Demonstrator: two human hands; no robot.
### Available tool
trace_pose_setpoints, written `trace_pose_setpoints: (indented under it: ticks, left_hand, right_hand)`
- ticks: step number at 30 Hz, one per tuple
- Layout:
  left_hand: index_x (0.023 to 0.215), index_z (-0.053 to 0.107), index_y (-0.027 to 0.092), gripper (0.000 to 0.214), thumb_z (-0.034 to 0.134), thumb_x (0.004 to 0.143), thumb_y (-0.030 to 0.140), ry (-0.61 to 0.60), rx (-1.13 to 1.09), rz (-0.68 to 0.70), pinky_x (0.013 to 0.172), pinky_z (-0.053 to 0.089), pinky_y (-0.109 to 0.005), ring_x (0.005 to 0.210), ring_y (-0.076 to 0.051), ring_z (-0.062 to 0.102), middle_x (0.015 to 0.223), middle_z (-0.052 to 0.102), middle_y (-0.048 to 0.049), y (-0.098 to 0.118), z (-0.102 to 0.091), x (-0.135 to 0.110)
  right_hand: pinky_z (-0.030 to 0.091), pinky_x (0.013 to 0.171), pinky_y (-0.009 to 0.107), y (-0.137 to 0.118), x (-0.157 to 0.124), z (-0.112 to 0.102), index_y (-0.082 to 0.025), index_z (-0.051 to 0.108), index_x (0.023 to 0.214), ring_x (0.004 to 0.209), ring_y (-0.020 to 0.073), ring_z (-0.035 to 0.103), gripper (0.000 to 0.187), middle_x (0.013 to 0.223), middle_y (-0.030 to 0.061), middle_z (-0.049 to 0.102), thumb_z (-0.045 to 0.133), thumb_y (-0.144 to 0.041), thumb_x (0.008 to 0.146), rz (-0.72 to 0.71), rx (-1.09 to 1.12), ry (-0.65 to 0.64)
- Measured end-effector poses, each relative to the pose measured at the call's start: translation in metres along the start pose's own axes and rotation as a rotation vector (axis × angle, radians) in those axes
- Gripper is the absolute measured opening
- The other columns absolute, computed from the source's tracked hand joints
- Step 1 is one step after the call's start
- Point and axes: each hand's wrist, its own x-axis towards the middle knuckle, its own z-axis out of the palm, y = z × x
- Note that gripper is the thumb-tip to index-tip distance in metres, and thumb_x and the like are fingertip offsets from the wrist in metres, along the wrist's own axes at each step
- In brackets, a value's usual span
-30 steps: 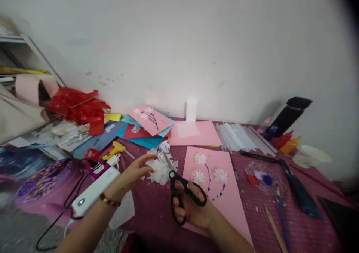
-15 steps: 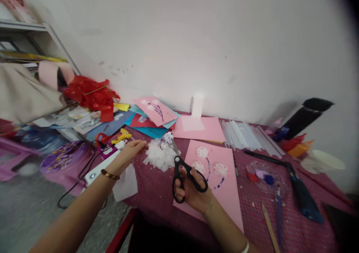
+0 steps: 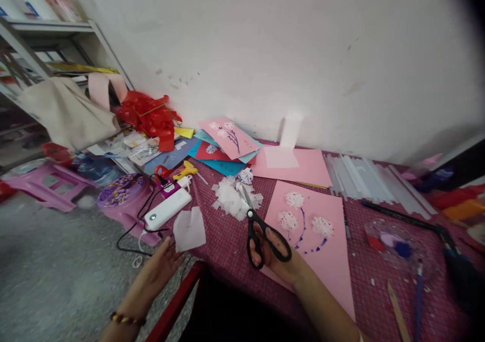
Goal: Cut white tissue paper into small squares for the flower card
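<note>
My right hand [image 3: 275, 253] has its fingers through the handles of a pair of black-handled scissors [image 3: 261, 231], whose blades are slightly apart and point at a pile of small white paper pieces [image 3: 230, 198]. Under that hand lies a pink sheet [image 3: 329, 276] bearing white speckled flower heads [image 3: 295, 199] and dark blue stems. My left hand [image 3: 162, 261] is open, fingers stretched, low beside the table's left edge. Its fingertips are close to a thin white paper sheet [image 3: 190, 229]; whether they touch it I cannot tell.
A white power bank [image 3: 168, 209] with cables, a yellow glue gun [image 3: 185, 171] and a purple-topped stool [image 3: 123, 193] are at left. Coloured cards [image 3: 229, 140] and translucent glue sticks [image 3: 364, 178] line the back. At right lie a paint palette [image 3: 390, 243], a brush [image 3: 419, 296] and a pencil-like stick [image 3: 397, 311].
My left hand has moved from beside the white paper pile down and toward me, past the table's edge, and its fingers have opened. My right hand still holds the scissors. The view has swung left.
</note>
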Motion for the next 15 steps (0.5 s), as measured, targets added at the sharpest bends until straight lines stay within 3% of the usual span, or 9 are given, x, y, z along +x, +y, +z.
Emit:
trace_pose_setpoints:
  ticks: [2, 6, 12, 15]
  left_hand:
    - [0.091, 0.067, 0.016, 0.010, 0.064, 0.082, 0.018, -0.063, -0.069, -0.063, 0.066, 0.058, -0.032, 0.070, -0.020, 0.070, 0.084, 0.073, -0.0076, -0.002, 0.011, -0.001]
    - [0.077, 0.065, 0.016, 0.011, 0.062, 0.078, 0.005, -0.039, -0.138, -0.090, 0.055, 0.055, -0.023, 0.053, -0.013, 0.065, 0.066, 0.070, -0.0015, 0.002, 0.024, -0.010]
    - [0.089, 0.070, 0.018, 0.033, 0.074, 0.057, 0.008, -0.053, -0.119, 0.227, 0.069, 0.058, -0.023, 0.078, -0.020, 0.070, 0.084, 0.077, -0.0029, 0.023, 0.036, -0.034]
    - [0.099, 0.071, 0.023, 0.048, 0.076, 0.053, 0.013, -0.114, -0.116, 0.237, 0.079, 0.058, -0.027, 0.088, -0.024, 0.070, 0.086, 0.077, -0.0010, 0.031, 0.045, -0.051]
  right_hand:
    - [0.043, 0.054, 0.024, 0.002, 0.000, 0.000, -0.018, 0.062, 0.108, 0.056, 0.0115, 0.058, 0.043, 0.080, 0.0031, 0.066, 0.065, -0.053, 0.084, -0.005, -0.031, 0.007]
    - [0.043, 0.055, 0.024, 0.002, 0.001, -0.002, -0.018, 0.062, 0.108, 0.057, 0.0113, 0.058, 0.044, 0.081, 0.0037, 0.066, 0.065, -0.054, 0.084, -0.026, -0.082, 0.019]
    - [0.041, 0.053, 0.023, 0.004, 0.004, -0.005, -0.018, 0.061, 0.103, 0.055, 0.0101, 0.056, 0.046, 0.080, 0.0027, 0.064, 0.063, -0.059, 0.082, -0.058, -0.143, 0.061]
    - [0.041, 0.051, 0.023, 0.004, 0.007, -0.006, -0.018, 0.061, 0.098, 0.054, 0.0101, 0.055, 0.044, 0.079, 0.0024, 0.063, 0.063, -0.059, 0.083, -0.074, -0.201, 0.079]
